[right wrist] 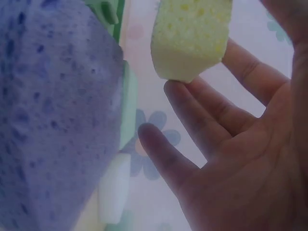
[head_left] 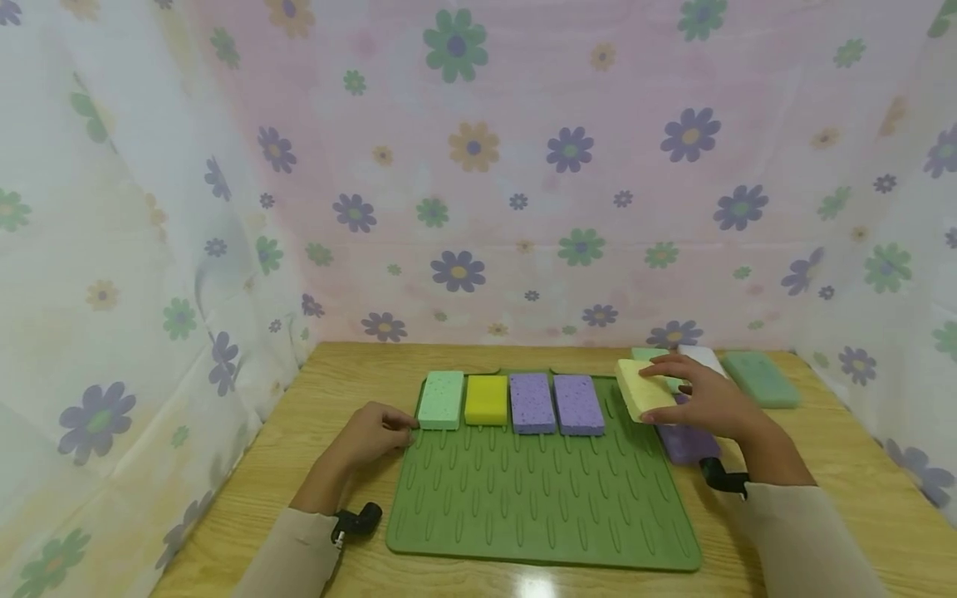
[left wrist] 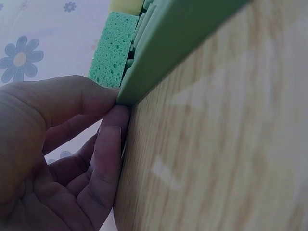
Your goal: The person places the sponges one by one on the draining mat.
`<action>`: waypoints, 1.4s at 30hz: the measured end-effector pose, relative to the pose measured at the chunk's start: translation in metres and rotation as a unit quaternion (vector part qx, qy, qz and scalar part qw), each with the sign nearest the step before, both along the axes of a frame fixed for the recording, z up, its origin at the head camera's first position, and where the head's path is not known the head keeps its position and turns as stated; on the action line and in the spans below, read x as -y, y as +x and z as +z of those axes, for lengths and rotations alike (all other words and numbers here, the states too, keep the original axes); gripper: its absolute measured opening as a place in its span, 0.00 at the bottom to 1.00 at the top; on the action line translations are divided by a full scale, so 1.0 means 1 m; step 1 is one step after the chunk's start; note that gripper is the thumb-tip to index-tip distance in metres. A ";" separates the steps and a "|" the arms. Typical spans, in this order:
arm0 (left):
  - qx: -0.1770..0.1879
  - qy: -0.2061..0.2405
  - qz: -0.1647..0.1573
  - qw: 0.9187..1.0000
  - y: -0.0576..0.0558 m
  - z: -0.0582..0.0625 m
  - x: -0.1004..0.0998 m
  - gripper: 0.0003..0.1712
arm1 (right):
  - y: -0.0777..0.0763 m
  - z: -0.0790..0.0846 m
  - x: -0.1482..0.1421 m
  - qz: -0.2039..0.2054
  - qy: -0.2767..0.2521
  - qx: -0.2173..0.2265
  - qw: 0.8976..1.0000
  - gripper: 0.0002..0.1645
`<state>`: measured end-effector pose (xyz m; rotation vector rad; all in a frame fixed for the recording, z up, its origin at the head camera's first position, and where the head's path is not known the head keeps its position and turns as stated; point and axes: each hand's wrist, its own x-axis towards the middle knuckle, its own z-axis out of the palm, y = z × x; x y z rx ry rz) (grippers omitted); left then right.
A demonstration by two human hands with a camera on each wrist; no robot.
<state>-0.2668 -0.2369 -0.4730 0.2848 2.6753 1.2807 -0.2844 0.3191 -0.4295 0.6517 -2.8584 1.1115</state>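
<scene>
My right hand (head_left: 710, 403) grips a pale yellow sponge (head_left: 636, 390) between thumb and fingers, tilted above the far right corner of a green ridged mat (head_left: 538, 536). In the right wrist view, fingertips touch the end of this sponge (right wrist: 190, 43). At the mat's far left corner my left hand (head_left: 372, 433) pinches its edge, thumb and finger meeting there in the left wrist view. Along the mat's back lie a mint green sponge (head_left: 442, 400), a bright yellow sponge (head_left: 486, 400) and two purple sponges (head_left: 532, 403), side by side.
Under the right hand, another purple sponge (head_left: 689, 444) lies by the mat's right edge. Behind it are a light green sponge (head_left: 647, 355), a white sponge (head_left: 701, 357) and a darker green sponge (head_left: 761, 379). Flowered cloth (head_left: 516, 208) hangs around the wooden table (head_left: 299, 423).
</scene>
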 end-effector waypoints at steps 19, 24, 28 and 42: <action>-0.007 -0.021 0.006 1.000 0.000 0.002 0.000 0.11 | -0.001 -0.007 0.023 0.010 0.006 -0.006 1.000 0.50; -0.012 -0.022 0.002 1.000 -0.001 0.001 0.001 0.11 | -0.003 -0.011 0.027 0.016 0.011 -0.003 1.000 0.50; -0.010 -0.018 0.000 1.000 -0.001 0.001 0.000 0.11 | -0.002 -0.012 0.029 0.018 0.019 -0.009 1.000 0.51; 0.000 -0.002 0.001 1.000 0.001 0.001 0.000 0.12 | -0.002 -0.015 0.035 0.008 0.062 -0.012 0.998 0.51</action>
